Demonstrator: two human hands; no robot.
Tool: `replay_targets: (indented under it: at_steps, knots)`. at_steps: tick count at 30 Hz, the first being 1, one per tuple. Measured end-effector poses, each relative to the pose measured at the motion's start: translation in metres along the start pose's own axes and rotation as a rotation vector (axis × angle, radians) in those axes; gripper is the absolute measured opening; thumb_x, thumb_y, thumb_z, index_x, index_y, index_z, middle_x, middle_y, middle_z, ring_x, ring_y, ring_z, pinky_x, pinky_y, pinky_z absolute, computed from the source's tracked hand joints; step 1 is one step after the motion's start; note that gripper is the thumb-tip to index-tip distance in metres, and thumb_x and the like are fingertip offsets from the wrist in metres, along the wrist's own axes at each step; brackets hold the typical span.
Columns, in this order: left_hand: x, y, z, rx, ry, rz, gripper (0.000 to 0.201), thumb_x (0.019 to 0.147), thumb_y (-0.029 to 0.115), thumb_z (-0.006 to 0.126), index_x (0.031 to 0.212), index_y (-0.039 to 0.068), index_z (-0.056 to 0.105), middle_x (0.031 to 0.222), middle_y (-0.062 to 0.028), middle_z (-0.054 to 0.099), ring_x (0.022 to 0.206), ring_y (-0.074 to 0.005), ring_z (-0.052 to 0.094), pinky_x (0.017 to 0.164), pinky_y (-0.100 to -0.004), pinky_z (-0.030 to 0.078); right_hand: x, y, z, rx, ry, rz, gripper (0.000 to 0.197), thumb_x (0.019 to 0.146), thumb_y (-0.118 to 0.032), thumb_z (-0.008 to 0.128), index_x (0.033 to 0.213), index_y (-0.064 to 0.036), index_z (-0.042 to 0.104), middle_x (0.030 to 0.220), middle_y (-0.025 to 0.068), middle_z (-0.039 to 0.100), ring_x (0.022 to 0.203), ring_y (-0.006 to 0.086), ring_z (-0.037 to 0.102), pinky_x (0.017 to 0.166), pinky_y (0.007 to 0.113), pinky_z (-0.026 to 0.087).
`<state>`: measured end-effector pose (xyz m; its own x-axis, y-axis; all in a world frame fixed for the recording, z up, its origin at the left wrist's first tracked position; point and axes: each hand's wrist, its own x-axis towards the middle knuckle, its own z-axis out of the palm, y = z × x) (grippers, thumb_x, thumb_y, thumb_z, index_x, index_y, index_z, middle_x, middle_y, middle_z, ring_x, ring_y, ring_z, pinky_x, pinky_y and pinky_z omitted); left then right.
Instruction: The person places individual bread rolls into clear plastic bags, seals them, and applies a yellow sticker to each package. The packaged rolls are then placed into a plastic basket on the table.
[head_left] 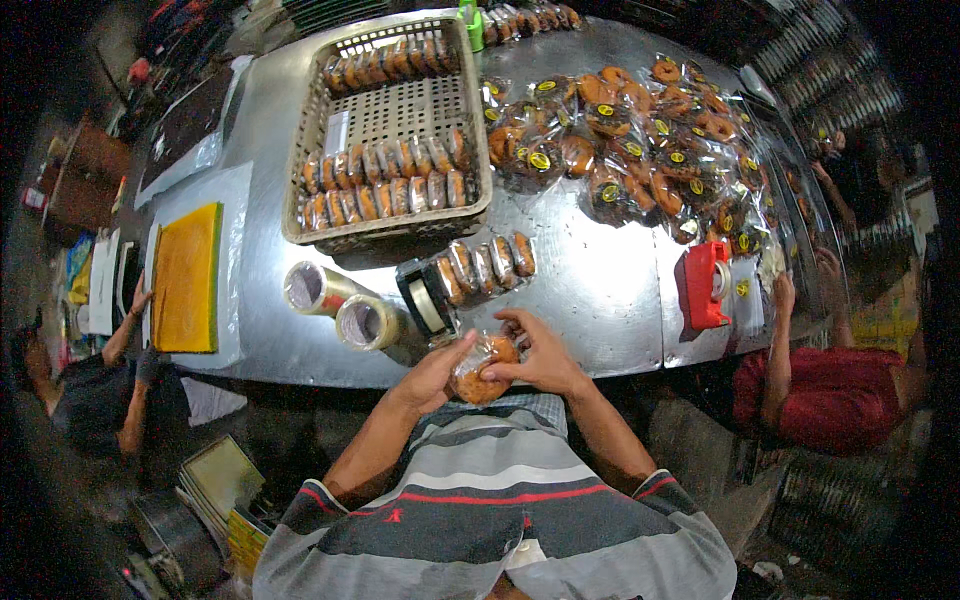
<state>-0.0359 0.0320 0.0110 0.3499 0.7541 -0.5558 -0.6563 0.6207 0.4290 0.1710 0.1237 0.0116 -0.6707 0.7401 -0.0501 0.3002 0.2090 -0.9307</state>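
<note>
Between my two hands, just off the table's near edge, is a donut (477,382) in a clear plastic wrapper. My left hand (437,374) grips its left side. My right hand (540,352) closes on it from the right, thumb across the front and fingers curled over the top. Right beyond my hands stands a black tape dispenser (424,298) with a roll of clear tape in it. Against its far right side lies a short row of wrapped donuts (485,268).
A plastic crate (294,190) holds rows of wrapped donuts. Two tape rolls (368,323) stand left of the dispenser. Loose wrapped donuts (610,120) pile up at right, near a red dispenser (703,287). A yellow slab (187,280) lies at left. Co-workers' hands (783,293) reach in from both sides.
</note>
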Motion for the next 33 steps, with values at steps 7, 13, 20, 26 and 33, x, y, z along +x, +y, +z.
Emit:
replay_targets:
  at_steps: [7,13,20,26,33]
  knots:
    - [0.069,0.057,0.044,0.301,0.292,0.322,0.048,0.105,0.046,0.051,0.136,0.009,0.053,0.130,-0.0083,0.060,0.117,-0.0195,0.058,0.093,-0.0414,0.050,0.030,0.023,-0.030,0.070,0.538,0.176,0.050,0.090,-0.024,0.077,0.128,0.0018,0.056,0.126,0.0236,0.059,0.111,0.0327,0.062,0.087,0.041,0.052]
    - [0.238,0.137,0.098,1.595,0.463,0.877,0.058,0.090,0.040,0.071,0.130,0.000,0.056,0.133,-0.0227,0.057,0.124,-0.0397,0.054,0.103,-0.0462,0.045,0.070,0.138,-0.033,-0.413,0.516,-0.104,0.071,0.094,-0.032,0.071,0.149,0.0002,0.039,0.139,0.0268,0.052,0.121,0.0445,0.056,0.102,0.047,0.046]
    - [0.396,0.174,0.054,1.812,0.857,0.305,0.076,0.074,0.037,0.083,0.135,0.001,0.056,0.140,-0.0229,0.054,0.131,-0.0392,0.052,0.104,-0.0486,0.045,0.050,0.124,-0.072,-0.212,0.408,0.165,0.057,0.095,-0.036,0.069,0.136,-0.0008,0.055,0.131,0.0203,0.061,0.121,0.0365,0.059,0.102,0.048,0.046]
    - [0.334,0.130,0.064,1.188,0.521,0.560,0.066,0.061,0.026,0.095,0.114,0.001,0.065,0.107,-0.0130,0.072,0.098,-0.0241,0.068,0.091,-0.0368,0.054,0.039,0.129,-0.118,0.266,0.674,0.323,0.045,0.096,-0.038,0.070,0.124,-0.0030,0.065,0.122,0.0139,0.067,0.109,0.0239,0.065,0.087,0.037,0.054]
    - [0.162,0.076,0.094,0.694,0.227,0.495,0.041,0.086,0.030,0.083,0.110,0.000,0.068,0.104,-0.0067,0.072,0.099,-0.0150,0.067,0.089,-0.0310,0.053,0.080,0.050,-0.126,0.325,0.459,-0.005,0.018,0.093,-0.019,0.074,0.092,-0.0009,0.073,0.084,0.0034,0.062,0.078,0.0115,0.057,0.069,0.027,0.046]
